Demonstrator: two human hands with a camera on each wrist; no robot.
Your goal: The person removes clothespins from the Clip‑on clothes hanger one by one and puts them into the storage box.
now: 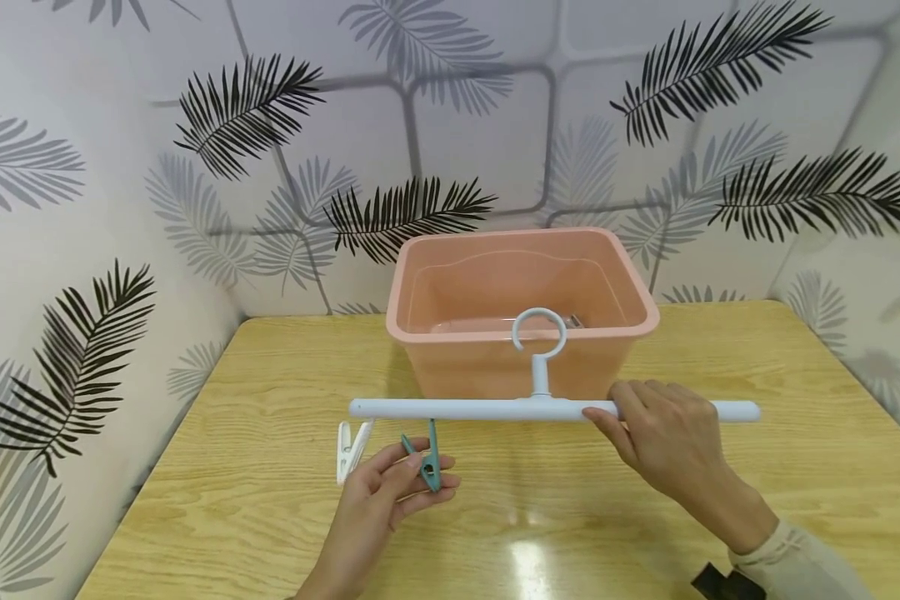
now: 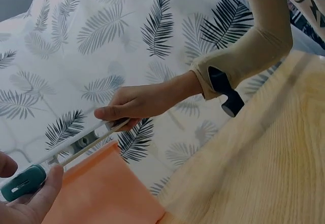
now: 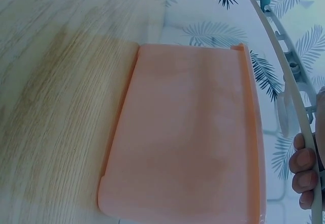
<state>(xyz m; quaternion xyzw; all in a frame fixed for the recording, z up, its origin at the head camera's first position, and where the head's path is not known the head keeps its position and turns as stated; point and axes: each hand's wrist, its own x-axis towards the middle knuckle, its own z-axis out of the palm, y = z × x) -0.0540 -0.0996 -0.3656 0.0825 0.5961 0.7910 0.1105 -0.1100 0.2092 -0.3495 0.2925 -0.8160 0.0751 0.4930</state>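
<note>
My right hand (image 1: 667,429) grips the bar of a pale blue hanger (image 1: 465,409) to the right of its round hook. The hanger is held level above the table, in front of the pink tub. A teal clothespin (image 1: 431,471) is pinched in my left hand (image 1: 386,492), just under the bar's left half. In the left wrist view, the clothespin (image 2: 24,182) lies between thumb and fingers by the hanger's near end. A white clothespin (image 1: 351,452) shows beside my left fingers; whether it hangs from the bar or lies on the table I cannot tell.
The pink tub (image 1: 525,338) stands at the back of the wooden table (image 1: 270,467), against a wall covering with leaf prints. Something small (image 1: 574,322) shows inside the tub, too small to identify. A black wrist strap (image 1: 727,582) sits at the right sleeve.
</note>
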